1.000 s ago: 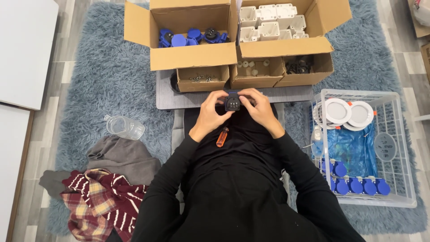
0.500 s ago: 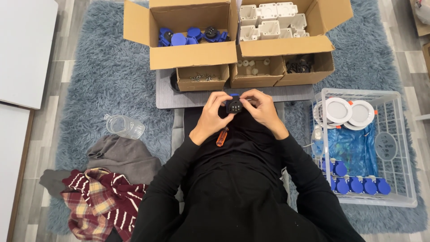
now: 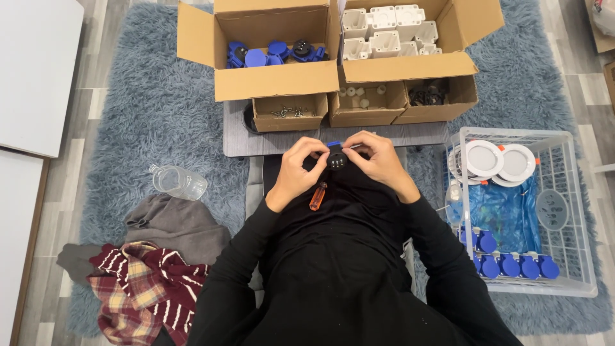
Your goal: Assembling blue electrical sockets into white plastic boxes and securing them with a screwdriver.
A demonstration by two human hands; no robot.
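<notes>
Both hands have barely shifted since the earlier frames: left hand point(image 3: 296, 172) and right hand point(image 3: 378, 161) pinch one small black-and-blue socket part point(image 3: 336, 158) at frame centre. One orange-handled screwdriver point(image 3: 318, 196) lies below. Two large open cardboard boxes point(image 3: 275, 80) sit above; one white wire basket point(image 3: 580, 211) right.

I see two open brown cardboard boxes point(image 3: 275, 80) point(image 3: 410, 67) side by side at the board's point(image 3: 282, 144) far edge, flaps spread. In front of them, on the board, sit three small open brown cartons point(image 3: 282, 118) point(image 3: 366, 110) point(image 3: 439, 96).
</notes>
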